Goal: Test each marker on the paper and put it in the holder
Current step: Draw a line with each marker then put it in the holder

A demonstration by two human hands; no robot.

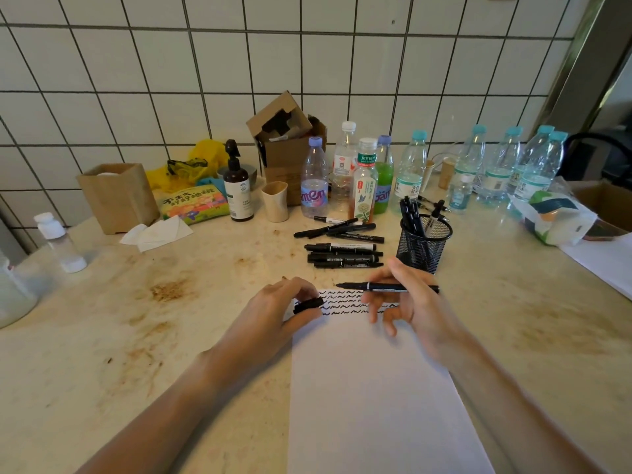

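A white sheet of paper (369, 388) lies in front of me, with rows of black squiggles along its far edge. My right hand (407, 302) holds an uncapped black marker (386, 286) level above those squiggles, tip pointing left. My left hand (287, 306) pinches the marker's black cap (307, 305) at the paper's top left corner. Several capped black markers (342, 254) lie in a loose pile beyond the paper. A black mesh holder (424, 248) to their right has several markers standing in it.
Behind the markers stands a row of plastic bottles (362, 179), a brown pump bottle (237, 189), a beige cup (275, 201) and a cardboard box (287, 145). A wooden tissue box (118, 196) and a small white-capped bottle (58, 241) are at the left. The countertop (154, 319) is stained.
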